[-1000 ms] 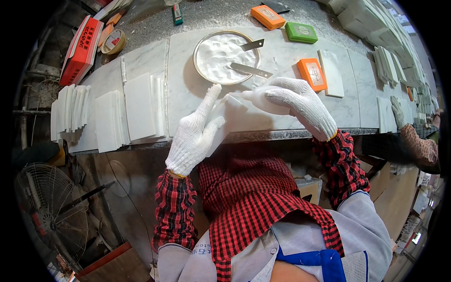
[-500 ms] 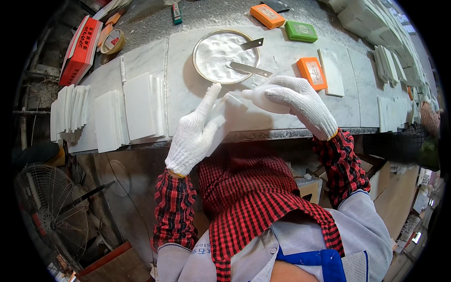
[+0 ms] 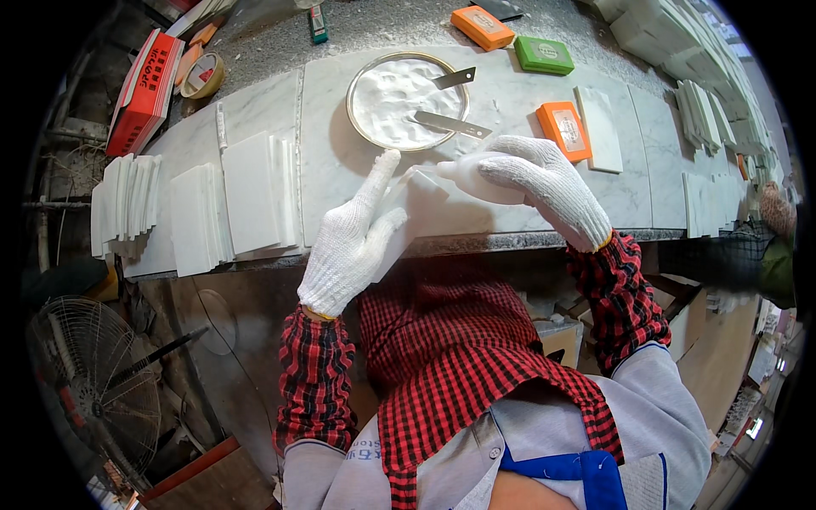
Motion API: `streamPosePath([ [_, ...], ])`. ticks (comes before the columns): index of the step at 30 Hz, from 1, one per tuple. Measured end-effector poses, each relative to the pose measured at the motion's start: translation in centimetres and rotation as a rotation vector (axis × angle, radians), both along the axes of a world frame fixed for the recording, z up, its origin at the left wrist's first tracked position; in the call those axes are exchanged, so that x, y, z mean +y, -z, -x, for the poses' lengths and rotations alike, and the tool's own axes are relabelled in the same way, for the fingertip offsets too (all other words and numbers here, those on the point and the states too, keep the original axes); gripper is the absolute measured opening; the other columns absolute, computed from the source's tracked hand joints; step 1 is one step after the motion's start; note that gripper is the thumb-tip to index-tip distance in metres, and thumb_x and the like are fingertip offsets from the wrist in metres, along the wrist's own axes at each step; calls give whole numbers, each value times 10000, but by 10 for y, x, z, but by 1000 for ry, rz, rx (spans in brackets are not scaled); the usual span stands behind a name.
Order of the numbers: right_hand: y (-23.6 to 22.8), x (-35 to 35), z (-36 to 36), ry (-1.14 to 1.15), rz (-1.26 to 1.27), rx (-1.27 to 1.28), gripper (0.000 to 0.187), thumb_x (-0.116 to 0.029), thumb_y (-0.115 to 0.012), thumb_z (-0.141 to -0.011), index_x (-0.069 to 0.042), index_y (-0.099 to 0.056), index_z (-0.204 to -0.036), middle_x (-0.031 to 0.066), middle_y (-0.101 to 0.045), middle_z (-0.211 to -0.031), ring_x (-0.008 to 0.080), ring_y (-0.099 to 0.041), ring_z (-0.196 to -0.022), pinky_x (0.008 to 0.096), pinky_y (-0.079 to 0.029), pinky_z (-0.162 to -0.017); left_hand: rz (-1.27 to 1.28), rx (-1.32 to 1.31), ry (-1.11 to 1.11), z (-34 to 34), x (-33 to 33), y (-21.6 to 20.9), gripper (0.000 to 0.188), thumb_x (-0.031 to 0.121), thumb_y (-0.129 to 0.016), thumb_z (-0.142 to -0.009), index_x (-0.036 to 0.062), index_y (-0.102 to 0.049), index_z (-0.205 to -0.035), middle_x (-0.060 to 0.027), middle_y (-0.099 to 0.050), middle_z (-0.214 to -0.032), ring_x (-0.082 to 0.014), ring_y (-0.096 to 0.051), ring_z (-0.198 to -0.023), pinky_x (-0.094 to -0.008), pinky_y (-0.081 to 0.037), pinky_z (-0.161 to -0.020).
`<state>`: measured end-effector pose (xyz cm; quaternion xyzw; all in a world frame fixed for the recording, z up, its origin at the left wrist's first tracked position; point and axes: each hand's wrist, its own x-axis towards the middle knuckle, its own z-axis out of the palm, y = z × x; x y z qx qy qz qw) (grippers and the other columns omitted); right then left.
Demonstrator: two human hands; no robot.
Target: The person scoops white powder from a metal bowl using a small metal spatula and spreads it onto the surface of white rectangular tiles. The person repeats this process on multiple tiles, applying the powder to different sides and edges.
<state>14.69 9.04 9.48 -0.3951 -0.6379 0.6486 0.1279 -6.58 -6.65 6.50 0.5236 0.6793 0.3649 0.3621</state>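
Both my hands wear white knit gloves. My left hand (image 3: 340, 246) grips a thin white stone tile (image 3: 396, 245) by its side, tilted over the bench's front edge, with the index finger stretched along it. My right hand (image 3: 548, 187) is wrapped round a translucent white squeeze bottle (image 3: 493, 190). The bottle's nozzle points left, close to the tile's upper end; whether it touches I cannot tell. Just beyond my hands stands a round metal pan (image 3: 350, 106) of white powder. Two flat metal blades, the nearer blade (image 3: 455, 125) and the farther blade (image 3: 456, 78), rest in it.
Stacked white tiles (image 3: 255, 191) stand at left, and more tiles (image 3: 701, 119) at right. Orange boxes (image 3: 563, 132), a green box (image 3: 544, 55) and a red carton (image 3: 146, 93) lie about the marble-topped bench (image 3: 327, 81). A wire-caged fan (image 3: 98, 391) stands low left. Another person's arm (image 3: 778, 208) shows far right.
My hands, the tile and the bottle hold nearly the same place. At the far right edge, the other person has shifted slightly.
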Motion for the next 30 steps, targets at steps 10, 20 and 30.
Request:
streamPosePath([
  [10,3,3,-1,-28,-15,40,464,-370,-670,-944,45,-710,-1148,83,-697,-1036,144,-635,-935,283,-506,-820,7,1,3,1,1,-1,672,51,-631,-948,90,-386,-1572,-197,-504,-1528,-315,-486,-1419,-362,-411,-1127],
  [20,-8,4,-19,37,9,74,435,-363,-642,-972,1,-666,-1210,25,-654,-980,83,-555,-811,258,-451,-681,-43,22,-47,5,-1,-3,683,41,-620,-947,91,-371,-1581,-237,-567,-1457,-310,-576,-1340,-363,-449,-1086],
  [30,83,63,10,476,-234,120,410,-171,-693,-930,-29,-620,-1308,81,-697,-1127,178,-671,-983,324,-537,-864,63,-161,-160,10,6,-5,710,79,-621,-966,88,-316,-1607,-126,-717,-1109,-172,-666,-1032,-332,-509,-959],
])
